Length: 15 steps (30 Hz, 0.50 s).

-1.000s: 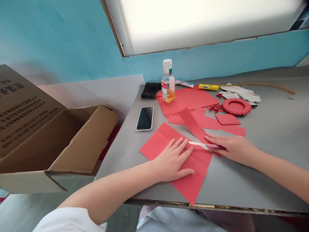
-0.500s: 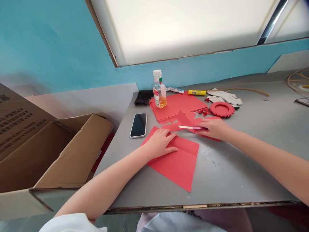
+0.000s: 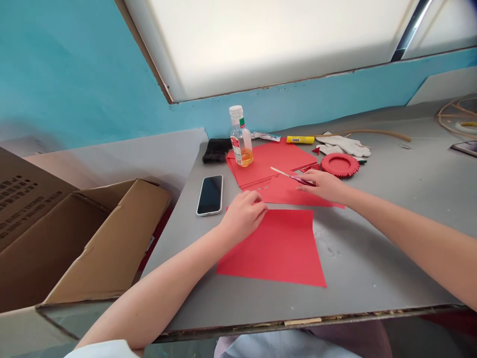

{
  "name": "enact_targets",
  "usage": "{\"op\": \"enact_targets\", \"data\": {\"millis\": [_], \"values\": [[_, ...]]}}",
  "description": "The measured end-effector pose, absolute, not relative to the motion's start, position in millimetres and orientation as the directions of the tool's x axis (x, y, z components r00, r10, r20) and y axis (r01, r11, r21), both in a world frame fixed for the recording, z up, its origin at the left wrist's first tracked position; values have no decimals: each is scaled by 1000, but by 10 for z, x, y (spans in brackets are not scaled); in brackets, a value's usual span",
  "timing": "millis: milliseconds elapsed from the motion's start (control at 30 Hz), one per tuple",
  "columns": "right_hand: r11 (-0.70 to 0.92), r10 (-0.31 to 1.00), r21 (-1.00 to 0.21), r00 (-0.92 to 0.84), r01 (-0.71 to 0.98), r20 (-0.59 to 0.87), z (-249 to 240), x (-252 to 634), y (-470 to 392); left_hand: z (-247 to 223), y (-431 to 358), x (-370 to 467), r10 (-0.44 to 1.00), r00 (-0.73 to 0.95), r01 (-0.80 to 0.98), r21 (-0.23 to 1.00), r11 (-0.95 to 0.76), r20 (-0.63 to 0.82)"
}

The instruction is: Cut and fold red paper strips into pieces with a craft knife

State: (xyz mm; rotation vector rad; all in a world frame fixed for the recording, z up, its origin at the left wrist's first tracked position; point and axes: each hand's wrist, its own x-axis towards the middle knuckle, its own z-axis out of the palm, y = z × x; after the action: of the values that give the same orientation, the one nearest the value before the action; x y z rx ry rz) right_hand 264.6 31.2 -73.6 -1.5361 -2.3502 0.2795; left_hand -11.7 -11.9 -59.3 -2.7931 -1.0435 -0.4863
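Observation:
A sheet of red paper [image 3: 278, 251] lies on the table in front of me, its far edge slightly raised. My left hand [image 3: 246, 213] is closed at its upper left, the fingers curled in a pinch on the edge. My right hand [image 3: 323, 183] grips scissors [image 3: 298, 179] with purplish-pink handles, blades pointing left and looking closed. Beneath the right hand are red paper pieces [image 3: 282, 191], just beyond the sheet. A red paper ring with a toothed rim [image 3: 340, 165] rests close behind that hand.
A phone [image 3: 210, 195] lies left of my left hand. Farther back are a bottle with amber liquid [image 3: 241, 141] on stacked red paper [image 3: 276, 154], a yellow glue stick [image 3: 300, 139], white gloves [image 3: 346, 145] and a black item [image 3: 216, 150]. An open cardboard box [image 3: 108, 243] stands left of the table [image 3: 402, 248].
The red sheet has turned so its near edge lies almost level. My left hand has gone from spread flat to curled fingers. My right hand, with the scissors, has moved slightly away and left.

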Motion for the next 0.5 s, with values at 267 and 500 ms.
{"op": "enact_targets", "data": {"millis": [267,500], "values": [[456,852,-70,-413,887,321,-932,2916,113,-588,111,-2,629,650,727,-109,-678,427],[596,747,-201,-446,778,493,-681,2476,-203,-754,-143,-93,584,688,695,-162,-700,431]]}}
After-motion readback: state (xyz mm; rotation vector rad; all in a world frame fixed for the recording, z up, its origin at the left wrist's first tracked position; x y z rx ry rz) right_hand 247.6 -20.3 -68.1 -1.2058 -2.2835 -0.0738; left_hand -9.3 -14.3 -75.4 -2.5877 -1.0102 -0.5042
